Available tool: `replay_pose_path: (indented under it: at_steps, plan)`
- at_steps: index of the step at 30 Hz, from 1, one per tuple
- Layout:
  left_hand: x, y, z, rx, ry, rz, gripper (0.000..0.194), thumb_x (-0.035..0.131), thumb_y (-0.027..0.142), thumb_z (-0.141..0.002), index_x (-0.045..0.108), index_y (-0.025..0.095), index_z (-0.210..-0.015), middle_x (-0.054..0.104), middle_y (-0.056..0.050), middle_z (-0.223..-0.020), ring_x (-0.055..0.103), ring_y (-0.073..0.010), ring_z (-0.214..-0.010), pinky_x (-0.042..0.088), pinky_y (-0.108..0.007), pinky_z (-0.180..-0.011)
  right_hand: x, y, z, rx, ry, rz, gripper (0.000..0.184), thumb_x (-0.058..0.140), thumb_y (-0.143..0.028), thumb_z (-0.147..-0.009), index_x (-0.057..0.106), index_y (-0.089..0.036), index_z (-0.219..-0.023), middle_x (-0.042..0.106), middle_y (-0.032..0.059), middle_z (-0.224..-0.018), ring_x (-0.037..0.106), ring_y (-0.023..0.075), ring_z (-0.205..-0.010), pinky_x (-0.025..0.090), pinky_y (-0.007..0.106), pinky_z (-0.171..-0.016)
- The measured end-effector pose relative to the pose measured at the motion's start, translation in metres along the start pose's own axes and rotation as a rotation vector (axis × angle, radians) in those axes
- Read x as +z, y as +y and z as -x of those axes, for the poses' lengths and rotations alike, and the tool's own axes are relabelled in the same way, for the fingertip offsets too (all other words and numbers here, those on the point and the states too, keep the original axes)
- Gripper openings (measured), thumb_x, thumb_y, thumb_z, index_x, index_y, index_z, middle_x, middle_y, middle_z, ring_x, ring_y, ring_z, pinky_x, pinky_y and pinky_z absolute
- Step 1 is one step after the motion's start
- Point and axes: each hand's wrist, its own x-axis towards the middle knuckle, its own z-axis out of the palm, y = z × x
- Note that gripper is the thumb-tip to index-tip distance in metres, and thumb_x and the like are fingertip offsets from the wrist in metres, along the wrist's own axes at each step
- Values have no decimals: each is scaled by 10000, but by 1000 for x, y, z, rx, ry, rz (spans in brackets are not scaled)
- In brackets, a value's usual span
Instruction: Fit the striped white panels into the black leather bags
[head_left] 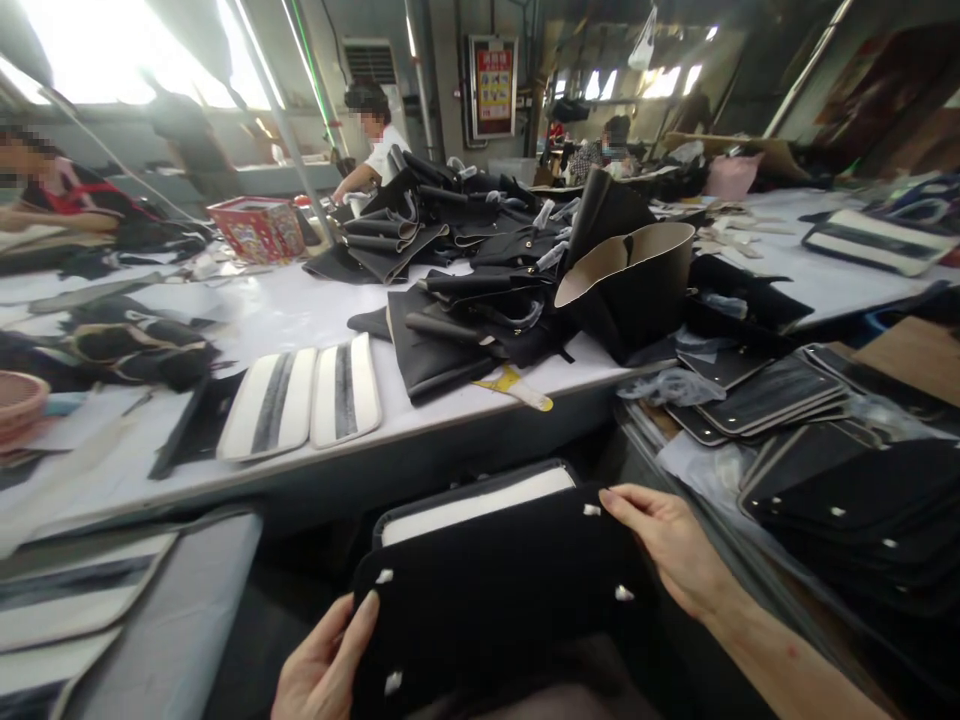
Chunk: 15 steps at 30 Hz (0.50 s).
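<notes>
Lower centre: holding flat black round-cornered panel (495,585), long axis left–right, between fingers | left hand (324,655) pinching left edge | right hand (671,545) pinching upper-right corner

Left hand (326,660): low, near the body, fingers bent in a pinch.
Left thumb (363,622): on top, pointing up and slanting inward.
Right hand (667,540): higher and farther out, well apart from the left, also pinching.
Right forearm (780,640): bare, slanting in from the right, I see.

only illegible lettering, on the red wall poster (494,90)
</notes>
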Motion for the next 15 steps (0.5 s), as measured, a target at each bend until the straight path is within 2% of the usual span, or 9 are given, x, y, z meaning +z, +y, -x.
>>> replay_pose_path:
  at_steps: [3,7,11,15]
  plan:
    - [6,14,-17,57,-46,-103,509,768,593,-681,722,148,-924,728,-25,-796,691,-246,-813,577,-270,-704,3,-8,-32,-25,8,129,380,811,-502,-695,745,-144,-804,706,51,-775,627,191,-732,489,271,-647]
    - [8,21,-41,53,-88,-77,598,758,593,-687,677,156,-1087,725,-39,-893,676,-229,-863,542,-253,-716,4,0,-62,-17,48,177,440,834,-498,-642,756,-148,-897,740,72,-860,647,198,-761,503,286,-684]
    - [4,18,-62,75,-20,-199,704,737,603,-700,630,125,-1206,691,-30,-819,640,-190,-772,492,-244,-674,1,7,-78,-10,96,244,501,844,-489,-603,756,-155,-966,753,76,-917,664,204,-816,511,282,-732]
    - [-2,11,-73,149,-9,-376,668,668,589,-772,624,114,-1241,639,-9,-745,589,-167,-696,450,-249,-631,-3,10,-85,44,124,312,569,836,-519,-577,751,-170,-1018,752,88,-992,685,244,-892,537,294,-759]
